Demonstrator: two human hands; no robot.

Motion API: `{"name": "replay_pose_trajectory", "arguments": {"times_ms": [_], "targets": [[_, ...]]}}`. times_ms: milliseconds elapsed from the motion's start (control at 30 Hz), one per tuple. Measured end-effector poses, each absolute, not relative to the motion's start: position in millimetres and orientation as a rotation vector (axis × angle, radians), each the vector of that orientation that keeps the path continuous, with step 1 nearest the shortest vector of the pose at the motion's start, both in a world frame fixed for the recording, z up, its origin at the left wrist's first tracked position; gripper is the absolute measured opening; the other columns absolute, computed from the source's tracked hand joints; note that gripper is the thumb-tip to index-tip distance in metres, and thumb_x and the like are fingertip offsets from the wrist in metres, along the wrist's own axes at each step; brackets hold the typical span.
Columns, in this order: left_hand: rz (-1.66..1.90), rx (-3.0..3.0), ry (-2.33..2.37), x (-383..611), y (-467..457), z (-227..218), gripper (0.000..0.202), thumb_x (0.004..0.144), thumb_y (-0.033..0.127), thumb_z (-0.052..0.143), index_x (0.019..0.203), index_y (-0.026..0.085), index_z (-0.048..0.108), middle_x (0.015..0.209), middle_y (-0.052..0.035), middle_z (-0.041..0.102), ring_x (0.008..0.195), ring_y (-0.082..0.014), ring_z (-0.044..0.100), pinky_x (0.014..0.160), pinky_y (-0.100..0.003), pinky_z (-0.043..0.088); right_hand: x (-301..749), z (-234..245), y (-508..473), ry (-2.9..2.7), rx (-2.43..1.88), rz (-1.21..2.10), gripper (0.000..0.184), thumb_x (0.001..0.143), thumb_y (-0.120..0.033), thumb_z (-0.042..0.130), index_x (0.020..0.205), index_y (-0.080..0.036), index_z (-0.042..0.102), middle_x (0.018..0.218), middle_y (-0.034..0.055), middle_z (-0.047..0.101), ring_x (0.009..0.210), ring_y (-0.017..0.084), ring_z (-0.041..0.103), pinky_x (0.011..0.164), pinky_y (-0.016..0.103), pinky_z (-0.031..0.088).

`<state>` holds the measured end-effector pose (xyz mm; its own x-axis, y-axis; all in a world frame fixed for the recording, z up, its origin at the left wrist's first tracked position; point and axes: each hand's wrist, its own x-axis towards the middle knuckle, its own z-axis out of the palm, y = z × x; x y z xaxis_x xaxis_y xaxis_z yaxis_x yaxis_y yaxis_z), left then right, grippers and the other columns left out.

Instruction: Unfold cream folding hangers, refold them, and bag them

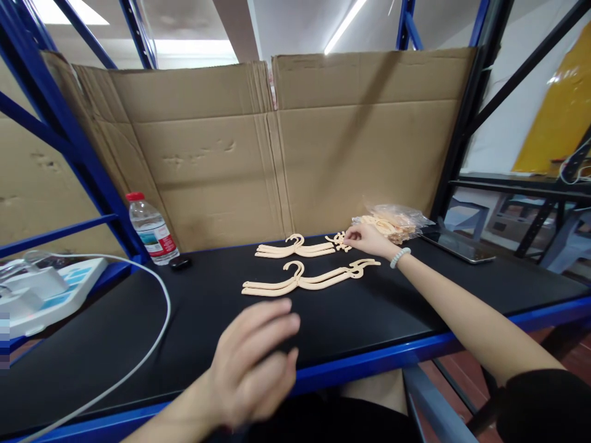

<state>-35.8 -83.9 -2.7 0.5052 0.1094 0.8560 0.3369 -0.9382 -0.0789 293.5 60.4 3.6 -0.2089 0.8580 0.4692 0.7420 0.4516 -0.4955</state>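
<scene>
My right hand (pixel 369 240) reaches to the back of the black table, its fingertips pinched together at a small pile of cream plastic pieces (pixel 340 240). Exactly which piece is between the fingers is hard to see. Just left of that pile lies a stack of cream hangers (pixel 295 249). Nearer to me are more cream hangers (pixel 298 283), with small cream hook-like parts (pixel 362 266) at their right end. My left hand (pixel 256 363) hovers over the front of the table, slightly blurred, its fingers loosely bent and apart with nothing in them.
A clear plastic bag (pixel 397 218) of cream parts lies behind my right hand, beside a dark flat phone-like device (pixel 457 246). At left are a water bottle (pixel 154 231), a small black object (pixel 180 263), a power strip (pixel 69 295) and a white cable (pixel 161 332). Cardboard (pixel 207 154) walls the back.
</scene>
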Motion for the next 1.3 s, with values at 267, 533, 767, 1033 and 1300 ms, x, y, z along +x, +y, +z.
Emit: {"name": "replay_pose_trajectory", "arguments": {"times_ms": [267,533,767,1033,1300], "targets": [[-1.162,-2.779,-0.872,-15,-15,53,0.013,0.086,0.026,0.059,0.077,0.019,0.053,0.084,-0.0009,0.068,0.077,-0.0145,0.062,0.071,-0.026,0.045,273,16,76,-2.095,-1.414,0.102,0.012,0.079,-0.020,0.059,0.075,-0.014,0.069,0.071,0.0045,0.070,0.065,0.014,0.063,0.059,0.022,0.045],[-0.707,-2.621,-1.397,-25,65,40,0.039,0.092,0.040,0.041,0.072,0.020,0.067,0.078,-0.0040,0.070,0.077,-0.0213,0.063,0.068,-0.029,0.041,254,11,95,-2.128,-1.485,0.007,0.012,0.078,-0.015,0.059,0.082,-0.016,0.070,0.077,0.0039,0.072,0.072,0.014,0.065,0.066,0.021,0.047],[-0.671,-2.674,-1.349,-61,101,10,0.036,0.086,0.031,0.045,0.112,0.014,0.064,0.117,-0.0102,0.066,0.111,-0.0260,0.059,0.098,-0.036,0.042,261,-4,87,-2.231,-1.507,-0.073,0.018,0.081,-0.016,0.057,0.092,-0.014,0.071,0.098,0.0107,0.072,0.090,0.022,0.065,0.084,0.031,0.048],[-0.567,-2.825,-1.284,-66,113,-1,0.043,0.083,0.027,0.047,0.121,0.012,0.060,0.127,-0.0118,0.060,0.120,-0.0254,0.054,0.105,-0.038,0.039,261,-9,84,-2.302,-1.483,-0.111,0.024,0.085,-0.017,0.053,0.101,-0.016,0.072,0.106,0.0103,0.070,0.100,0.024,0.064,0.093,0.033,0.045],[-0.510,-2.770,-1.303,-65,112,-7,0.037,0.081,0.021,0.051,0.116,0.015,0.063,0.124,-0.0091,0.062,0.118,-0.0255,0.055,0.105,-0.039,0.039,262,-10,86,-2.286,-1.457,-0.099,0.022,0.085,-0.016,0.054,0.099,-0.014,0.072,0.106,0.0118,0.070,0.100,0.025,0.064,0.092,0.033,0.045]]}}
